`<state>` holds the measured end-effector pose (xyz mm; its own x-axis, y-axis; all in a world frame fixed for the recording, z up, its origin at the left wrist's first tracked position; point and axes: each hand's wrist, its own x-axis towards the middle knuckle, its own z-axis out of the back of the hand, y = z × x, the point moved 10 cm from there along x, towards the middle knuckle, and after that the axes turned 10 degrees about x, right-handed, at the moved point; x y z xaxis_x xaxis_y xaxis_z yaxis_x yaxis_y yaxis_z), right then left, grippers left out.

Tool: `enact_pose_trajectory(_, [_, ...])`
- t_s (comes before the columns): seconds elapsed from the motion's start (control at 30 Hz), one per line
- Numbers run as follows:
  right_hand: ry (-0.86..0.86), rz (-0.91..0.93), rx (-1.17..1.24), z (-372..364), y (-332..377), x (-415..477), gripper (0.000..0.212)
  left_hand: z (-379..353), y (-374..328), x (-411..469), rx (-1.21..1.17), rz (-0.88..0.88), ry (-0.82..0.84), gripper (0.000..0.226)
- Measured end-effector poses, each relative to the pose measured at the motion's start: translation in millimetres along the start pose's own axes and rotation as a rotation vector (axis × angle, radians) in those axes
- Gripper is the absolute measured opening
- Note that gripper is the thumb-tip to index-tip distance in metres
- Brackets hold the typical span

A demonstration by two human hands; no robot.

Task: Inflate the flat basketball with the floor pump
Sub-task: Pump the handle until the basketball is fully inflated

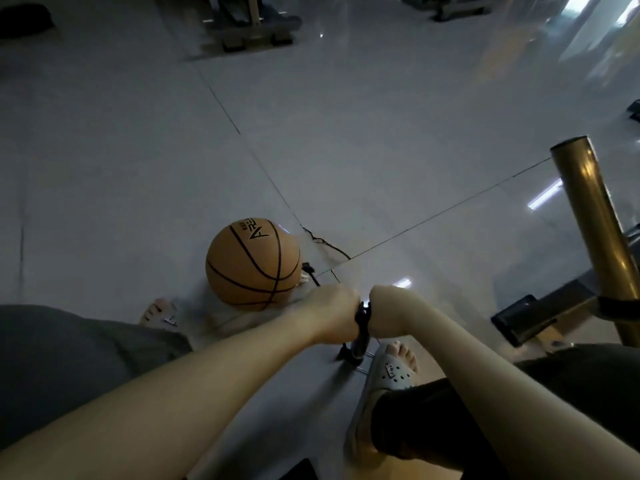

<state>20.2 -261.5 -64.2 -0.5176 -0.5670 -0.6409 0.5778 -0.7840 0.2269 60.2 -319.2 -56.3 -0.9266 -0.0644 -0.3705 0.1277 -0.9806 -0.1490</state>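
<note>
An orange basketball (253, 265) with black seams lies on the grey tiled floor, looking round. A thin black hose (310, 276) runs from its right side toward the pump. The black floor pump (360, 336) stands just below my fists, its barrel mostly hidden. My left hand (334, 313) and my right hand (389, 311) grip the pump's handle side by side, fingers curled round it. My right foot in a grey clog (391, 375) sits by the pump's base.
A brass-coloured post (595, 233) on a dark metal base (533, 313) rises at the right. My left foot (159, 311) is left of the ball. Gym equipment (252, 26) stands far back. A cracked tile joint (325, 244) runs right of the ball.
</note>
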Motion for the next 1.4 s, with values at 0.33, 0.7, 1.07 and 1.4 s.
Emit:
enact_pose_trajectory(0.33, [-0.105,0.013,-0.058,-1,8,-14,0.025,-6,-5,-7,0.034,0.028,0.065,0.019])
enact_pose_trajectory(0.7, [-0.220,-0.008,0.111,94,30,-67,0.014,111,1,-32,0.080,-0.002,0.004,0.010])
enact_pose_trajectory(1.07, [0.049,-0.103,-0.077,-21,-11,5,0.016,-17,-7,4,0.082,-0.014,0.017,0.008])
enact_pose_trajectory(1.4, [-0.222,0.015,-0.006,46,29,-49,0.014,45,4,-27,0.052,0.009,0.030,0.009])
